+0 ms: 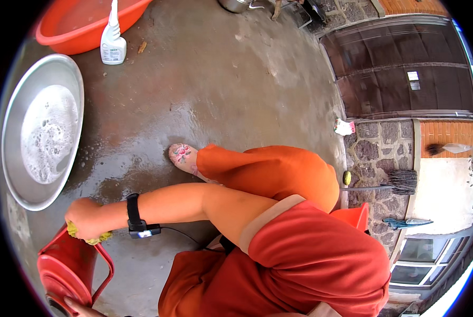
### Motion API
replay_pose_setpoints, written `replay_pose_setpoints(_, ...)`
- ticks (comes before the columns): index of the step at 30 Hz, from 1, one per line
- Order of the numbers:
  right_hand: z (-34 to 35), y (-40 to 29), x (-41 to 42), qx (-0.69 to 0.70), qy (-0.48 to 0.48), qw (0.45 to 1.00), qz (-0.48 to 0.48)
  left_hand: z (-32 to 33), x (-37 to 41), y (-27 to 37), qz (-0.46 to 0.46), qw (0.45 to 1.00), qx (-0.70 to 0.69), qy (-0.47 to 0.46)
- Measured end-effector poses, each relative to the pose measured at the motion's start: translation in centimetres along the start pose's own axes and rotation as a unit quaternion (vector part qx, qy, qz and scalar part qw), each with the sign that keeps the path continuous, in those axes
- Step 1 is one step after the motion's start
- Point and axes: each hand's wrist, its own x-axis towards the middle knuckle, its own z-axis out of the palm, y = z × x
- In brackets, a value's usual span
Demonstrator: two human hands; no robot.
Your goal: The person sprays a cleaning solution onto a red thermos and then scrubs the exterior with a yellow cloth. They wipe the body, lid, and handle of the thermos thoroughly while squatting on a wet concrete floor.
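Observation:
My right hand, a strap with a small device on its wrist, is closed around a crumpled yellow-green cloth or scrubber. It presses this against the upper side of a red thermos-like container with a side handle. Only part of my left hand shows at the bottom edge, holding the container near its narrower end. Just beyond stands a wide metal basin with foamy water in it.
Wet concrete floor surrounds my shoe. A white spray bottle stands beside an orange-red plastic tub. A metal pot sits at the top. Along the stone wall are a broom, a red plastic object and a packet.

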Motion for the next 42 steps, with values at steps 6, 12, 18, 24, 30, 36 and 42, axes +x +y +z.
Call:
replay_pose_setpoints(6,-1.3,-1.1,-1.2,0.028,0.022,0.999,0.031,0.0,0.9,-1.7,0.028,0.999,0.005,-0.029)
replay_pose_setpoints(12,-2.6,-3.2,-2.9,0.035,-0.012,0.997,0.073,-1.6,1.1,-1.7,0.019,0.997,-0.013,-0.068)
replay_pose_setpoints(18,-1.8,-2.4,-3.4,0.043,-0.015,0.994,0.103,-0.4,0.0,2.5,-0.013,0.998,-0.020,-0.063)
replay_pose_setpoints(24,-1.0,-2.0,-3.2,0.064,0.003,0.994,0.087,1.0,-0.1,4.3,-0.077,0.996,0.023,0.027)
replay_pose_setpoints(30,-0.5,-1.6,-2.9,0.065,0.001,0.993,0.099,1.3,-0.5,4.9,-0.082,0.996,0.009,0.045)
replay_pose_setpoints(36,0.3,-1.0,-2.6,0.059,0.006,0.995,0.085,1.4,-0.6,5.0,-0.065,0.996,0.030,0.056)
replay_pose_setpoints(42,0.8,-0.8,-2.5,0.063,0.018,0.995,0.078,1.3,-0.6,5.0,-0.072,0.995,0.031,0.053)
